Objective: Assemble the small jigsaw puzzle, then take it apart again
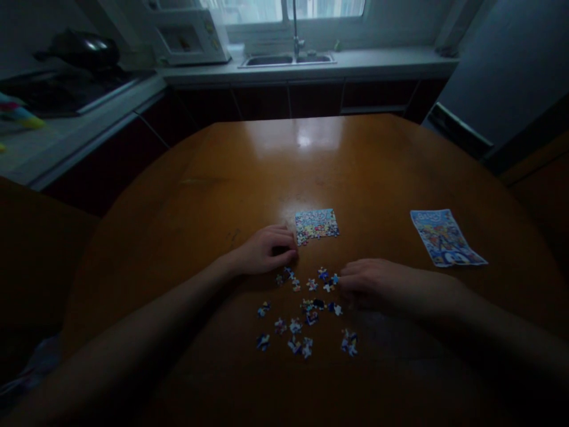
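Note:
A partly joined jigsaw puzzle (316, 224) lies flat on the table, with an uneven lower edge. My left hand (269, 249) rests on the wood at the puzzle's lower left, its fingers loosely bent and a gap showing between thumb and forefinger; no piece is visible in it. Nearer to me, loose jigsaw pieces (312, 284) are scattered, some overlapping. The fingers of my right hand (368, 279) are drawn together at the right side of these, against a light blue puzzle piece (335, 278). Its fingertips are partly hidden.
A creased picture sheet (447, 237) lies to the right on the wooden table (213, 196). Beyond the table are a counter with a sink (288, 60), a microwave (189, 38) and, at left, a wok (84, 50) on a stove. A large grey appliance (511, 77) stands at right.

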Motion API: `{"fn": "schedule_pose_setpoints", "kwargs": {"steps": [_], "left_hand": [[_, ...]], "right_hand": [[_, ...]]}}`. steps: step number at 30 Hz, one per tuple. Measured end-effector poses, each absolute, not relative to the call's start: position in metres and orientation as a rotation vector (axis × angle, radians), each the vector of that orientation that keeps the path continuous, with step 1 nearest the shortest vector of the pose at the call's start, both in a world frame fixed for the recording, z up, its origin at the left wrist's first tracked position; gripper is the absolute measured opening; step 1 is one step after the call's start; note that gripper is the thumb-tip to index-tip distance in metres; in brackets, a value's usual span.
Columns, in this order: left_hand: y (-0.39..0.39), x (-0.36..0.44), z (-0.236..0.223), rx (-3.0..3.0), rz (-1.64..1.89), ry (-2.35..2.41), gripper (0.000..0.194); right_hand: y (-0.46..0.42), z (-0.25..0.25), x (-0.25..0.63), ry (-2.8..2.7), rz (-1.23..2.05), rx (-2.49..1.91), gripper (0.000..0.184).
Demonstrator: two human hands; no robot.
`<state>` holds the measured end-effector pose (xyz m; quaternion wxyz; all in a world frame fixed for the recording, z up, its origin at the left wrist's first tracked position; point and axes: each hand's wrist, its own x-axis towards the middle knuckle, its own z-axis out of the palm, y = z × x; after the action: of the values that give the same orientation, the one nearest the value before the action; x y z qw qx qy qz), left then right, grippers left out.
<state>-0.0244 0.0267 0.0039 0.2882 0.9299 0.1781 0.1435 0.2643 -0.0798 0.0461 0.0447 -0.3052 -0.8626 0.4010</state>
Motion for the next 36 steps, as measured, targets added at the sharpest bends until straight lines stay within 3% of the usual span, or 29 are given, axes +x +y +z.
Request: {"fn": "schedule_pose_setpoints", "kwargs": {"steps": [5,9,14,18,22,36], "left_hand": [[0.025,-0.023,0.002,2.496,0.469,0.512,0.023],[0.017,-0.016,0.005,2.532,0.802,0.565,0.014],[0.001,-0.002,0.008,2.497,1.163,0.516,0.005],[-0.007,0.001,0.010,2.512,1.168,0.451,0.012],[-0.009,0.000,0.009,2.506,1.105,0.401,0.021],[-0.011,0.003,0.000,2.482,0.884,0.315,0.016]], "right_hand": [[-0.071,0.049,0.269,-2.269,1.335,-1.016,0.003],[-0.062,0.030,0.260,-1.854,1.239,-1.057,0.009],[-0.061,0.005,0.241,-1.436,1.494,-1.073,0.017],[-0.064,0.003,0.234,-1.424,1.525,-1.037,0.020],[-0.067,0.005,0.232,-1.366,1.610,-1.004,0.040],[-0.069,0.004,0.229,-1.386,1.681,-0.971,0.042]]}}
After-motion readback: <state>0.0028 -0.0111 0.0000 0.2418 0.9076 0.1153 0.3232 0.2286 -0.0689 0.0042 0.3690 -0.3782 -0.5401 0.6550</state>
